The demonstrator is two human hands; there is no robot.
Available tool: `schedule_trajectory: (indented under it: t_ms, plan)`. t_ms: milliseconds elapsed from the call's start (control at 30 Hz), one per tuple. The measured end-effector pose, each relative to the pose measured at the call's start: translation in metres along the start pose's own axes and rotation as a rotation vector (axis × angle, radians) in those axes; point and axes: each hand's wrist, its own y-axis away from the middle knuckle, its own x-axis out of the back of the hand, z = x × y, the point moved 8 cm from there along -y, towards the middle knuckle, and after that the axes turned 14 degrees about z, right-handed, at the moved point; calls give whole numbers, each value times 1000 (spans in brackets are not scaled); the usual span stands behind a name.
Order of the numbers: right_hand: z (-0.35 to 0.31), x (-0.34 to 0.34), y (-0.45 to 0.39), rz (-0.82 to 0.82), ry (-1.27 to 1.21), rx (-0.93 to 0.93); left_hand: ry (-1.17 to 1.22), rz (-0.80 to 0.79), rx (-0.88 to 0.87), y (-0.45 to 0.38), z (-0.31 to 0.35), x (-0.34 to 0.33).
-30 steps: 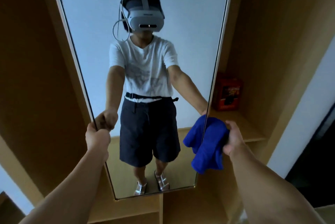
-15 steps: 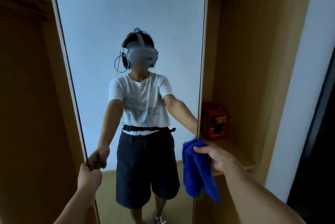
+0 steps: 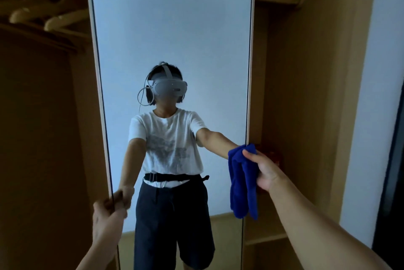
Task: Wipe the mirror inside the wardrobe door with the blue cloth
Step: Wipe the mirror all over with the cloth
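And the view tips upward, so the mirror now shows its rounded top corners where a second ago only its lower half and bottom edge were in frame; that, I'd say, means the person is sizing up the whole pane before the first stroke. The left hand has kept its spot on the mirror's left edge, fingers wrapped round the frame and steadying the wardrobe door. The right hand has climbed along the mirror's right edge, from low beside the bottom corner to roughly mid-height, and it grips the blue cloth bunched at its top, fingers closed over the fold while the rest hangs loose below. The cloth sits right at the mirror's right border, overlapping the frame line; whether it actually presses on the glass I cannot tell from here. A red box just right of the mirror is mostly hidden behind that hand, and wooden hangers show up left of the mirror near its top. No wiped streak is visible on the glass, so the wiping looks barely begun: the cloth is raised and poised at the edge, and the likely call is to flatten it on the pane and sweep leftward across.
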Motion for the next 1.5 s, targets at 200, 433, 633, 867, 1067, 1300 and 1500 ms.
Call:
schedule_trajectory:
  t_ms: [200, 433, 633, 867, 1067, 1300, 1500]
  plan:
    - [-77, -34, -7, 24, -14, 131, 212, 135, -439, -16, 141, 23]
    - [-117, -50, -12, 97, 38, 155, 441, 101, -293, -53, 241, 27]
    - [-163, -70, -12, 118, 59, 231, 499, 130, -272, -65, 278, 20]
    - [-204, -89, -13, 186, 80, 294, 448, 290, -246, -71, 282, 14]
    - [-242, -104, -14, 177, 90, 354, 308, 226, -288, -78, 302, 4]
    - [-262, -113, -20, 182, 89, 336, 570, 234, -368, -80, 355, 25]
    - [-291, -126, -21, 167, 77, 348, 416, 225, -326, -88, 364, 21]
